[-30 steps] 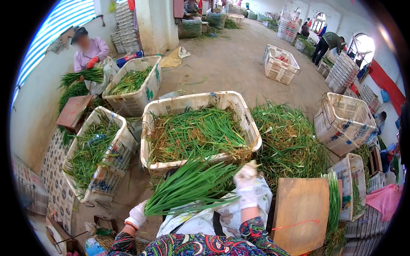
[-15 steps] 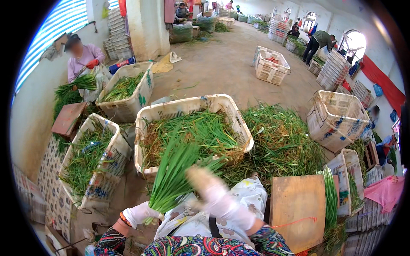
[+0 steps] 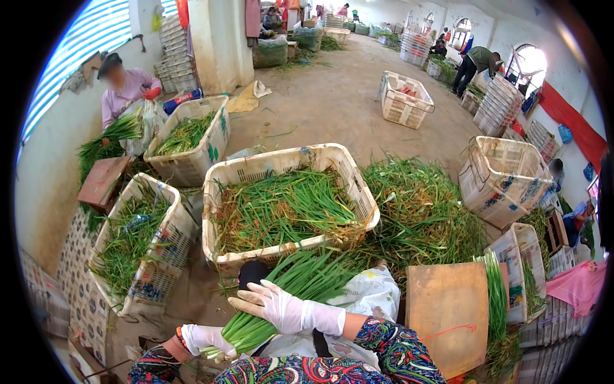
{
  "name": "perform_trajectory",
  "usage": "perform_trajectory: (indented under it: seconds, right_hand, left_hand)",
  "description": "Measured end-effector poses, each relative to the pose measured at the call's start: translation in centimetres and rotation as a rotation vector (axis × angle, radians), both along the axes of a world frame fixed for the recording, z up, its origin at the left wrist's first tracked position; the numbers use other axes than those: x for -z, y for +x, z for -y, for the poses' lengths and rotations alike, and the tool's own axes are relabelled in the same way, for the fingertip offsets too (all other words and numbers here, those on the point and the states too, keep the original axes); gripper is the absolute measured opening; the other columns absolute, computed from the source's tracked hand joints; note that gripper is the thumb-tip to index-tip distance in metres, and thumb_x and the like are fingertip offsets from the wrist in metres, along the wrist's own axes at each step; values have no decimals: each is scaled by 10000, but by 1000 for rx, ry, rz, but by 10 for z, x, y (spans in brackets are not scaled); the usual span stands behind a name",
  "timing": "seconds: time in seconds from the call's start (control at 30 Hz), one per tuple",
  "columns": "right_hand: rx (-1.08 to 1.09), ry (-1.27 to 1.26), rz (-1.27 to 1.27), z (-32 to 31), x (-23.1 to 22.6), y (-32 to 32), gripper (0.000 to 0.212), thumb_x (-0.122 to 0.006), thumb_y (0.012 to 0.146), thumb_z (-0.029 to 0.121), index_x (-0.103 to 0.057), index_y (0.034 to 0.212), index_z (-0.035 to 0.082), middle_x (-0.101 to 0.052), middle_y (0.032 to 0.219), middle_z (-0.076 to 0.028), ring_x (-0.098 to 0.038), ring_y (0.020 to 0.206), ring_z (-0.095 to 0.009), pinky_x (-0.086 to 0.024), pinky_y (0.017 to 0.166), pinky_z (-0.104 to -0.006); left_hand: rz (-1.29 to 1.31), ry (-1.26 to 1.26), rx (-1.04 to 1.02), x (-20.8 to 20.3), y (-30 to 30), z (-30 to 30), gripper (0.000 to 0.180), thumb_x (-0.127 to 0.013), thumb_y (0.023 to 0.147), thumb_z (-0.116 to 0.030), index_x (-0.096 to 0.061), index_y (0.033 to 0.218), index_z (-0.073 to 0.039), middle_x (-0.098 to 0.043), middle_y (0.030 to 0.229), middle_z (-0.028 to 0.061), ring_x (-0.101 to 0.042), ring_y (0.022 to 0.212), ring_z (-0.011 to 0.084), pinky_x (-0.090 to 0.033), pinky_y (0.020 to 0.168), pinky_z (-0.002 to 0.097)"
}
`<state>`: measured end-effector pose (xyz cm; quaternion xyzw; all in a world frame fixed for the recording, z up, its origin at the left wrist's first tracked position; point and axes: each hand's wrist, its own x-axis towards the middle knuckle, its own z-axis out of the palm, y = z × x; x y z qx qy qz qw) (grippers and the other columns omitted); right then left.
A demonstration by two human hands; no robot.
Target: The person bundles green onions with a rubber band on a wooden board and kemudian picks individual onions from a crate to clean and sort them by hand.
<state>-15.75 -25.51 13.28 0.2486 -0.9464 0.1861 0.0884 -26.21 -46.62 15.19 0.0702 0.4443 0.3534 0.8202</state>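
Observation:
A bunch of long green garlic chives point(image 3: 313, 275) lies slanted across my lap, leaf tips pointing up and right. In a white glove, my left hand point(image 3: 203, 338) is closed around the pale stem ends at the lower left. Gloved in white too, my right hand point(image 3: 281, 310) rests across the middle of the bunch, its fingers stretched out and spread over the leaves. Just beyond the bunch stands a large white plastic crate point(image 3: 291, 248) holding loose green and browned leaves. Patterned sleeves cover both my forearms.
A heap of loose leaves point(image 3: 422, 217) lies right of the crate. Beside my right knee is a wooden board point(image 3: 446, 320), with a row of chives point(image 3: 495, 297) along it. A leaf-filled crate point(image 3: 167, 256) stands left. A person in a purple top point(image 3: 128, 89) works at far left.
The bunch has tipped from upright toward the right and lower over my lap. My right hand, blurred before, has moved left onto the leaves; my left hand still grips the stem ends.

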Motion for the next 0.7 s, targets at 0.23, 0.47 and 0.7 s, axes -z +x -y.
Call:
perform_trajectory:
  seconds: [0.23, 0.47, 0.7]
  right_hand:
    - [-40, -100, 200, -19, 17, 1, 766, -540, 660, 72, -173, 1332, 30, -506, 563, -98, -533, 526, -259, -442, 534, -354]
    - [114, 218, 60, -37, -30, 33, 603, -499, 689, 63, -301, 1249, -34, -517, 561, -97, -546, 479, -240, -431, 413, -338]
    - [399, 249, 251, -63, -80, 75, 604, -535, 670, 89, -315, 1218, -37, -524, 575, -104, -555, 490, -247, -436, 412, -352]
  left_hand:
    - [88, 148, 29, 1, -2, -16, 438, -626, 760, -224, -472, 1106, -5, -560, 864, 58, -524, 633, 78, -418, 470, 181]
    - [-169, 236, 85, 30, -15, -23, 422, -642, 759, -289, -522, 1058, -16, -588, 854, 30, -535, 627, 71, -438, 514, 199]
    - [-224, 196, 62, 10, -36, -32, 268, -640, 747, -182, -555, 934, -10, -599, 751, 53, -561, 641, 103, -461, 532, 226]
